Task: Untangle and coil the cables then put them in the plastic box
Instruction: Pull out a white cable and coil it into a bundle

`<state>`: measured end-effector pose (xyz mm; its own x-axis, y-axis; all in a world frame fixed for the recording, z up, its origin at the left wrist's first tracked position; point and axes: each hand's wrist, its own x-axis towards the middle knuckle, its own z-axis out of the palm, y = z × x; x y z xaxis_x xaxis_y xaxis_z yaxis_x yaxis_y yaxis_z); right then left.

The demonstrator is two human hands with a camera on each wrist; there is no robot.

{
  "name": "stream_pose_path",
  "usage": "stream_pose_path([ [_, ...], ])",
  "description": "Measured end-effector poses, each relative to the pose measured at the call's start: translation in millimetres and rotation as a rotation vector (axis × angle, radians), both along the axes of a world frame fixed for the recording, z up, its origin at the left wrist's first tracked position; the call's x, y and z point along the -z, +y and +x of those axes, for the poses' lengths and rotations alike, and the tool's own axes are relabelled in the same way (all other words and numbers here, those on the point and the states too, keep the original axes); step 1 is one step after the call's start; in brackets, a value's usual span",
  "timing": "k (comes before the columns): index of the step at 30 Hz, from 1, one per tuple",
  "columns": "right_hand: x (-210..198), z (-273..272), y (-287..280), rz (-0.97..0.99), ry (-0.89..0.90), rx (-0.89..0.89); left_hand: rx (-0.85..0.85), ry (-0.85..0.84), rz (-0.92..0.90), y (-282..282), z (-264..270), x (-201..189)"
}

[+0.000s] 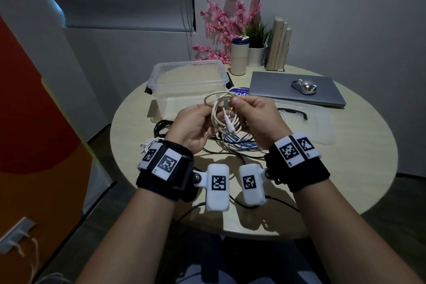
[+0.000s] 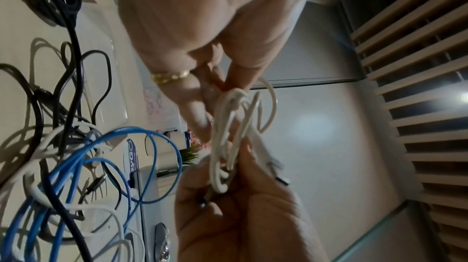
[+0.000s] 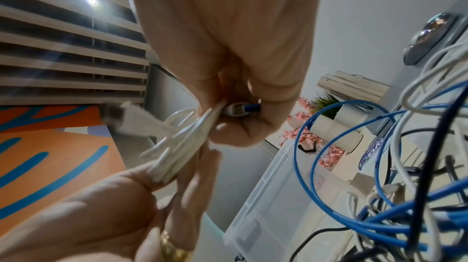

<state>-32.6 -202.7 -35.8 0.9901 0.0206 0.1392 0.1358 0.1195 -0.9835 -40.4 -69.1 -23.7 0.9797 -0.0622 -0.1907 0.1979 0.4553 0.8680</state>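
From the head view, you've got the white cable (image 1: 222, 114) up off the bench (image 1: 299, 168), looped into a loose coil right in front of the plastic box (image 1: 184, 80). Your left hand (image 1: 196, 125) has its grip pinched on the near-left side of that coil; your right hand (image 1: 255, 117) is clenched on the coil's opposite side, thumb on top. Below the coil, nearer you than the box, the blue cable (image 1: 242, 145) and the black cables (image 1: 163, 128) lie in a tangle on the bench. The box stands open, and I can't make out any cable inside it. Its lid (image 1: 320, 122) lies flat to the box's right.

Over to the left wrist view: your left fingers (image 2: 200, 106) curl round the top of the white strands (image 2: 228, 146), a gold ring (image 2: 169, 77) showing.

Right wrist view now: your right fingertips (image 3: 243, 128) pinch the strands together with a connector (image 3: 238, 109), the box low beyond.
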Motion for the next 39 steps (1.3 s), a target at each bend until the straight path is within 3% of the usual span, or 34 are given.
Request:
stream_pose_path([
  [6, 6.4, 13.4, 1.3, -0.066, -0.061, 0.215, 0.131, -0.024, 0.031, 5.7, -4.6, 3.4],
  [9, 8.4, 16.7, 2.6, -0.103, -0.08, 0.268, 0.112, -0.057, 0.215, 2.1, -4.5, 6.6],
  [13, 1.9, 14.4, 3.3, -0.005, -0.061, 0.209, 0.145, -0.063, 0.369, 1.9, -0.2, 10.1],
  [17, -0.9, 13.8, 5.4, 0.079, -0.064, 0.14, 0.187, -0.049, 0.317, -2.6, -1.2, 9.4],
  [20, -1.8, 15.6, 3.9, 0.148, -0.049, 0.148, 0.118, -0.061, 0.352, -6.4, 0.7, 9.8],
  [25, -3.0, 21.8, 0.4, 0.145, -0.081, 0.193, 0.122, -0.096, 0.554, -6.0, 4.4, 8.0],
  [33, -0.1, 20.3, 3.8, -0.099, -0.253, 0.209, 0.264, 0.001, 0.256, -0.2, 0.0, -0.9],
  [39, 6.6, 18.7, 7.2, -0.185, -0.275, 0.177, 0.186, -0.021, 0.223, 0.5, -2.6, 6.6],
])
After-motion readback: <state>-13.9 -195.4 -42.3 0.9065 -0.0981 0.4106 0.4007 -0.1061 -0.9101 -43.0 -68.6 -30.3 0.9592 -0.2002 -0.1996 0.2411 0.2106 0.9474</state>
